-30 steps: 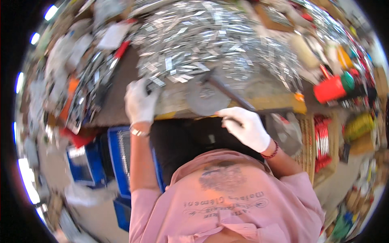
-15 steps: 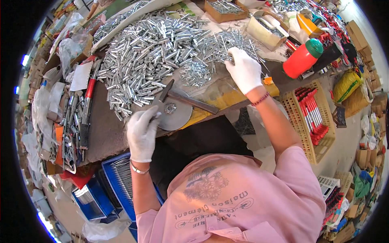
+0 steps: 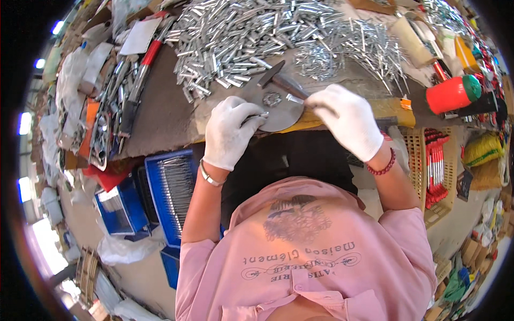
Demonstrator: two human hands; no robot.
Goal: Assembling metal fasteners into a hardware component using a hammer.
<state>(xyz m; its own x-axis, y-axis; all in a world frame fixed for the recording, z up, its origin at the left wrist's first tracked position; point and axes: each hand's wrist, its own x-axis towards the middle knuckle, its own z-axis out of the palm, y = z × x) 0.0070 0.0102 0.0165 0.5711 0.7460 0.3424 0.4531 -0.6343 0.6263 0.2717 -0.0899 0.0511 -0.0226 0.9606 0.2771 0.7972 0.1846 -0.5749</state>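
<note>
My left hand (image 3: 230, 132), in a white glove, pinches a small silver metal piece (image 3: 264, 114) at the left rim of a round metal plate (image 3: 281, 119). My right hand (image 3: 347, 119), also gloved, has closed fingertips by the end of a hammer's handle (image 3: 292, 85). A short silver metal sleeve (image 3: 294, 99) juts from those fingertips; the part inside them is hidden. The hammer lies across the plate's far edge, its dark head to the left. On the plate sits a small cluster of metal bits (image 3: 272, 99).
Beyond the plate spread heaps of silver metal tubes (image 3: 230, 43), small pins (image 3: 318, 60) and longer rods (image 3: 375, 48). A red bottle with a green cap (image 3: 452, 95) lies at the right. Tools (image 3: 115, 96) crowd the left. Below stand a blue bin (image 3: 152, 184) and a yellow crate (image 3: 415, 144).
My right hand has come from the rod pile toward the plate, now with a silver sleeve at its fingertips. My left hand keeps its pinch beside the plate. The view has shifted.
</note>
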